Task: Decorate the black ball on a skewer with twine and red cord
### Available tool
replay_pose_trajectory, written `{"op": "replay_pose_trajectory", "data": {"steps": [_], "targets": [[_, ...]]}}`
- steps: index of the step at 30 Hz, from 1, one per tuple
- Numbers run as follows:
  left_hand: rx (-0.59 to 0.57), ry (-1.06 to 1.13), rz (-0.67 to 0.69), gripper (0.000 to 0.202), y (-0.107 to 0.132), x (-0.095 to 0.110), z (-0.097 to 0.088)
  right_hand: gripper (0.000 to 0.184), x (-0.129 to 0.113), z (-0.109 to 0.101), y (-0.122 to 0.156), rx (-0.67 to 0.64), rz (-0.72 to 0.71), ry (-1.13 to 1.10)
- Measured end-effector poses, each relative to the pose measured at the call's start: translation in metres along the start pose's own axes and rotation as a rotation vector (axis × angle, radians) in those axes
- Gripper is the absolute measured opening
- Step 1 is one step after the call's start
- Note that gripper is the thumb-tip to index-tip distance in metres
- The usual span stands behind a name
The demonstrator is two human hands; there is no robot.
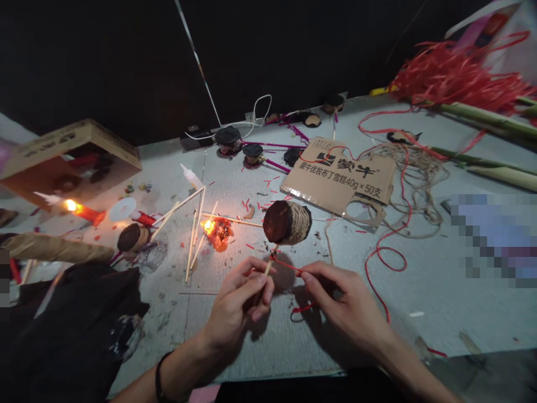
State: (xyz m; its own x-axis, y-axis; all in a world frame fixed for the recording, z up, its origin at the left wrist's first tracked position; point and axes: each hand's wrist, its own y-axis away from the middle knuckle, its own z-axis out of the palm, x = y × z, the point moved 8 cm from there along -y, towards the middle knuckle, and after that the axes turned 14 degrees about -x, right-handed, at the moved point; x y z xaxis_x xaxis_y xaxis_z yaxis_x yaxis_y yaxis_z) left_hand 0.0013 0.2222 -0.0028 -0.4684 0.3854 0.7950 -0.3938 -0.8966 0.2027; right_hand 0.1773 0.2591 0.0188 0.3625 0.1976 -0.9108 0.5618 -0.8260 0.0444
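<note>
My left hand [247, 294] is closed round a thin wooden stick [268, 267]. At the stick's upper end sits a small drum-like cylinder [288, 222], dark on its round face and wrapped in twine round its side. Red string [285, 263] is wound on the stick just under the cylinder. My right hand [335, 291] pinches this string between thumb and fingertips and holds it out to the right. The string's loose end dangles below the right fingers. Left of the cylinder, a flame burns on a melted red candle [218, 232] with pale sticks [195, 240] around it.
Another lit red candle [86, 211] lies at the left, near an open cardboard box [75, 157]. Flattened cardboard [339, 176] lies behind the cylinder. Red cord [380, 246] and tangled twine [423, 173] spread rightward. Black cloth [75, 319] covers the near left.
</note>
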Motion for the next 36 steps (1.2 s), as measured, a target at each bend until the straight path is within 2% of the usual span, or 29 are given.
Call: {"op": "replay_pose_trajectory", "data": {"steps": [8,13,18,25,27,30,33,36], "targets": [[0.003,-0.015,-0.024,0.024,-0.001,-0.004,0.0,0.03,0.01,0.001,0.001,0.011,0.065,-0.085],[0.007,-0.011,-0.013,0.027,0.0,-0.006,0.002,0.031,0.01,0.001,0.0,0.023,0.054,-0.106],[0.031,-0.03,0.016,0.026,0.001,-0.008,-0.002,0.025,-0.006,-0.009,0.003,0.105,-0.01,-0.033],[0.044,-0.071,0.028,0.021,0.001,-0.012,-0.006,0.02,-0.037,-0.021,0.012,0.224,-0.186,0.072],[0.028,-0.068,0.02,0.022,0.0,-0.012,-0.005,0.019,-0.04,-0.021,0.011,0.206,-0.205,0.09],[0.035,-0.051,0.009,0.022,0.0,-0.011,-0.004,0.019,-0.04,-0.014,0.008,0.111,-0.205,0.094],[0.078,-0.072,0.007,0.021,0.001,-0.012,-0.006,0.018,-0.044,0.001,0.009,-0.02,-0.253,0.067],[0.133,-0.103,-0.001,0.025,0.004,-0.014,-0.007,0.02,-0.052,0.012,0.014,-0.079,-0.318,0.04]]}}
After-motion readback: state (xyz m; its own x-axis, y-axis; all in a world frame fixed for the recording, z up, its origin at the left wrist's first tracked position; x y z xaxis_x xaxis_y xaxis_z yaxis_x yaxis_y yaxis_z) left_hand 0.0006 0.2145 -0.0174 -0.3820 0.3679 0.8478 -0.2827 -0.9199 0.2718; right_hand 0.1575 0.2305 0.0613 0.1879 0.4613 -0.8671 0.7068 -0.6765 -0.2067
